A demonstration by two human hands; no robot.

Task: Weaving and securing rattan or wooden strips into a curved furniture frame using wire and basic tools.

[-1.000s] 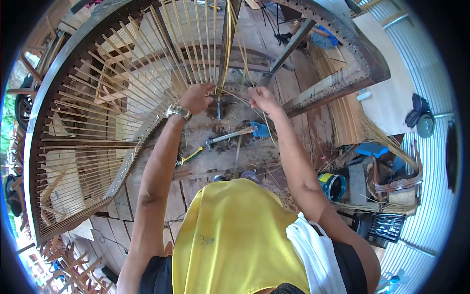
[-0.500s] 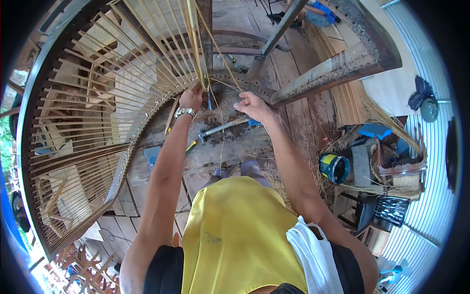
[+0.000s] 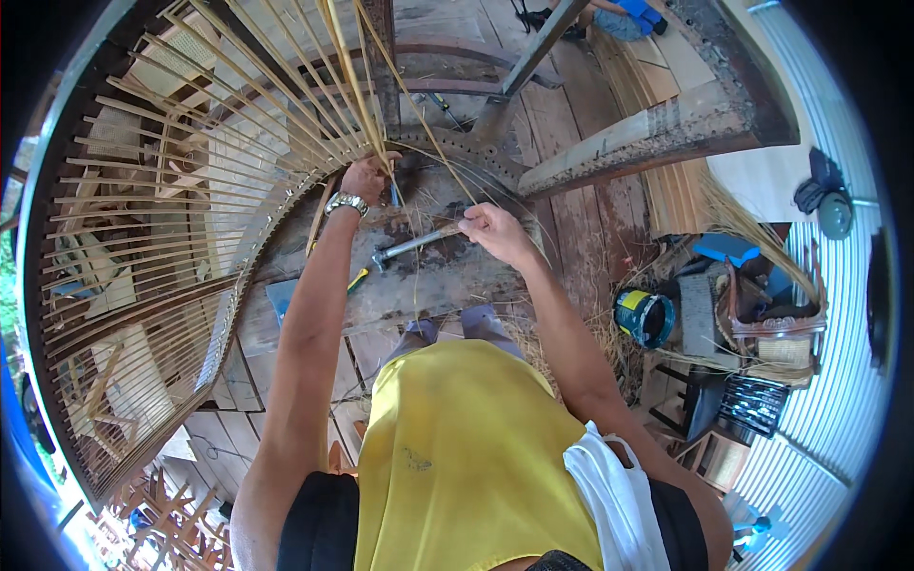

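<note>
A large curved wooden frame (image 3: pixel 249 262) with a row of holes along its inner rim is strung with many pale cane strands (image 3: pixel 162 205) fanning to the left. My left hand (image 3: pixel 367 178), with a watch on its wrist, is closed at the rim where a bundle of long strands comes down; its fingertips are partly hidden. Farther right and nearer to me, my right hand (image 3: pixel 495 234) pinches the end of one long cane strand (image 3: pixel 428 128), which slants down from the top. Just left of that hand lies a hammer (image 3: pixel 415 246), its handle end close to the fingers.
A yellow-and-black handled tool (image 3: pixel 358 279) and a flat blue piece (image 3: pixel 282 297) lie on the worn wooden board (image 3: pixel 362 309). Thick wooden legs (image 3: pixel 647 143) rise at upper right. A paint bucket (image 3: pixel 645 318) and loose cane fibres (image 3: pixel 609 285) are on the right. Another person's leg (image 3: pixel 617 24) shows at the top.
My right hand has moved nearer to me, drawing the long strand's end down and closing its fingers. My left hand stays at the rim; the whole view has shifted slightly.
</note>
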